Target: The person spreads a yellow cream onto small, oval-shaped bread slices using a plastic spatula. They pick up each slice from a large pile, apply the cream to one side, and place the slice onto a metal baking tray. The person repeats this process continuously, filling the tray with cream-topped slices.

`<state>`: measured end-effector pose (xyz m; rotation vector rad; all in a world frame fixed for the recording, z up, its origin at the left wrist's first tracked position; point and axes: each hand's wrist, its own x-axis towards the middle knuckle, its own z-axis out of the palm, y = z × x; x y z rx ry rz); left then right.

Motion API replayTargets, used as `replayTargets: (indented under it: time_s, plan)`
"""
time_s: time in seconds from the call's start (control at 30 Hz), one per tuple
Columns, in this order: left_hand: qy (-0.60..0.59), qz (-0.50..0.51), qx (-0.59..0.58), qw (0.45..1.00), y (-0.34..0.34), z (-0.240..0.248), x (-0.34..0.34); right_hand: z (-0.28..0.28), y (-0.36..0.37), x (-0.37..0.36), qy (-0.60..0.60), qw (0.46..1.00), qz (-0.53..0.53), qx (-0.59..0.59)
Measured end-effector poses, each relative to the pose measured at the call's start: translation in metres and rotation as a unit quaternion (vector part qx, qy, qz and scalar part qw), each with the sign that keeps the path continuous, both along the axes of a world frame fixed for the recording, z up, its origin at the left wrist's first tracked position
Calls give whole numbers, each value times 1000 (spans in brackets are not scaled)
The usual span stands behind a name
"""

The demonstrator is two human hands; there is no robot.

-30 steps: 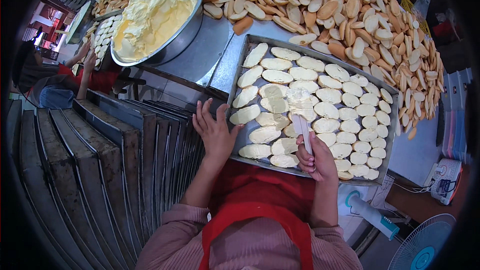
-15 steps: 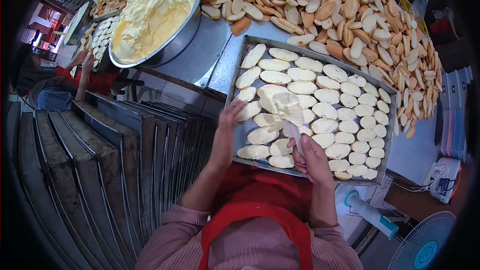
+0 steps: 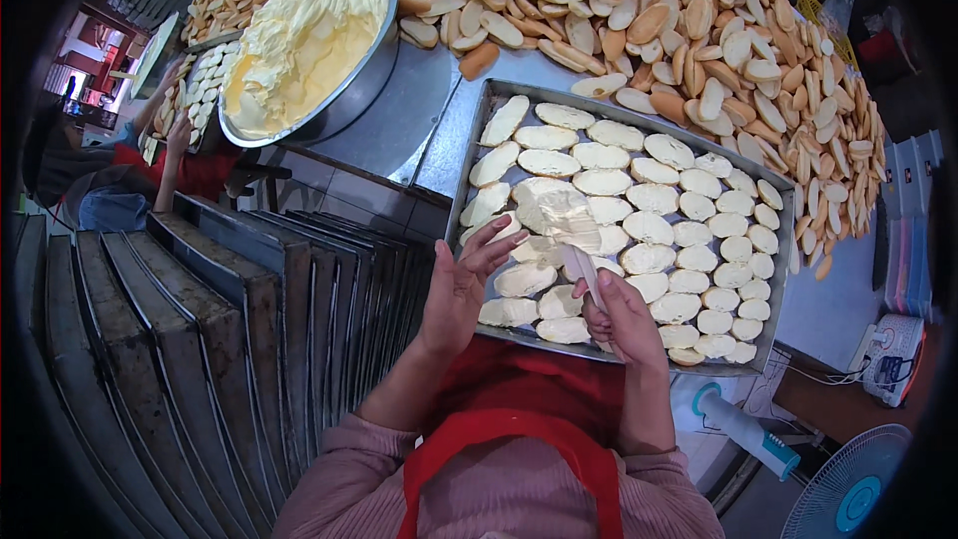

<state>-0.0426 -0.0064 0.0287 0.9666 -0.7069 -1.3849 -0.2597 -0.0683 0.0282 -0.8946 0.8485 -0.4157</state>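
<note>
In front of me a metal baking tray (image 3: 784,279) holds rows of oval bread slices (image 3: 653,198) coated with pale cream. My right hand (image 3: 629,321) is closed round the handle of a spatula (image 3: 580,266) at the tray's near side. Thick cream lies on the spatula's blade, which hides some slices beneath it. Over the tray's left edge is my left hand (image 3: 457,291), fingers spread, nothing in it. Whether its fingertips touch the slice behind them I cannot tell.
A large metal bowl (image 3: 371,90) of yellow cream (image 3: 311,45) stands at the back left. Bread halves (image 3: 689,25) are heaped behind the tray. Upright trays (image 3: 215,339) crowd the left. A fan (image 3: 848,489) is at lower right. Another person's arm (image 3: 172,165) shows far left.
My left hand has turned, its fingers now spread and pointing right. The spatula's cream-covered blade has shifted slightly to the left; my right hand keeps its hold.
</note>
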Motion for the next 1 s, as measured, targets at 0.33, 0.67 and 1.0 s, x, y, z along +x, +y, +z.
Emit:
replayTargets:
  time_s: [0.33, 0.67, 1.0]
  plan:
    - [145, -44, 26, 988, -23, 16, -11, 3, -9, -1, 50, 992, -12, -114]
    - [135, 31, 59, 989, -67, 11, 16, -3, -21, -16, 4, 998, -42, -40]
    - [-758, 75, 113, 638, -298, -57, 117, 5, -23, -29, 42, 995, -86, -42]
